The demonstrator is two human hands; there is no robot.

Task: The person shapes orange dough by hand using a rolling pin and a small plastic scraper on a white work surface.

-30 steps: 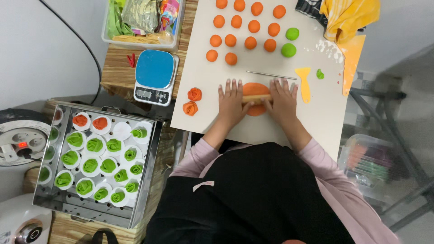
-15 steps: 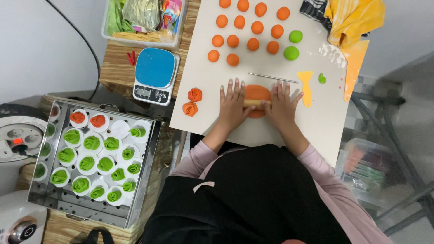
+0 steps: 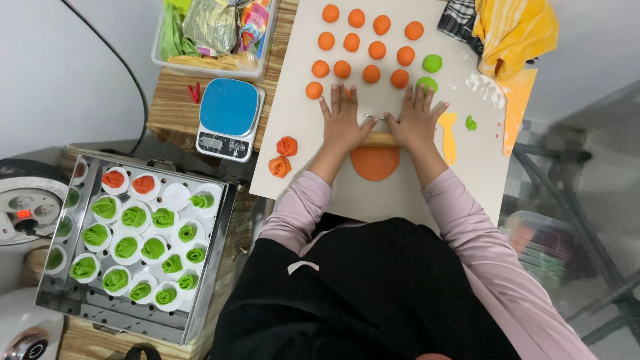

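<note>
My left hand (image 3: 342, 121) and my right hand (image 3: 417, 121) lie flat, fingers spread, on a wooden rolling pin (image 3: 379, 139). The pin rests across the far edge of a flat round sheet of orange dough (image 3: 375, 162) on the white board (image 3: 293, 153). Several orange dough balls (image 3: 363, 47) sit in rows just beyond my fingers, with two green balls (image 3: 432, 63) to their right. Two orange dough roses (image 3: 283, 156) lie to the left of my left forearm.
A steel tray (image 3: 207, 273) of green and orange dough roses on white papers stands at the left. A blue kitchen scale (image 3: 228, 118), a clear box of wrappers (image 3: 213, 30), a yellow scraper (image 3: 448, 137), a yellow cloth (image 3: 513, 30) and a round appliance (image 3: 23, 200) surround the board.
Both hands have pushed the rolling pin away from me, from the middle of the orange sheet to its far edge. More of the flattened dough shows below my hands.
</note>
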